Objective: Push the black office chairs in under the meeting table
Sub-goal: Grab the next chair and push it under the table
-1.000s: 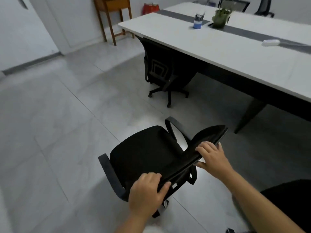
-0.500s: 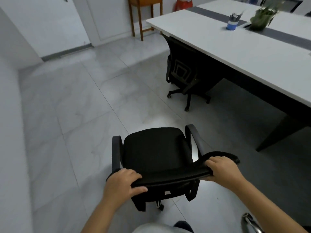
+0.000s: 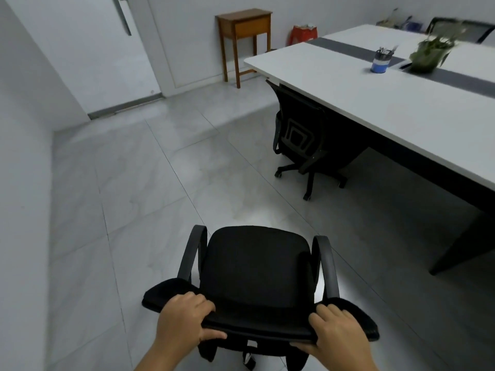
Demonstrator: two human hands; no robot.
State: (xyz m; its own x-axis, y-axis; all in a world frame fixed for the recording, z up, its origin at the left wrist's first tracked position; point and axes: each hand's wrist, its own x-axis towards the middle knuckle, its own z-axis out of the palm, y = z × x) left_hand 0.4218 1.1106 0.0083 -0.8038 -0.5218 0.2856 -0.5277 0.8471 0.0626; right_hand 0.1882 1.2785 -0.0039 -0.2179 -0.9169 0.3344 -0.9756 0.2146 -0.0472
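Black chair (image 3: 257, 266) between both hands

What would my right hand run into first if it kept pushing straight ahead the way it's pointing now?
The right hand grips the chair backrest, so it carries the chair along. Straight ahead looks like open floor; the table and the tucked chair lie off to the right, though depth is unclear.

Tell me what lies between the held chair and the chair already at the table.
Head view: only bare grey floor tiles between the held chair and the tucked chair.
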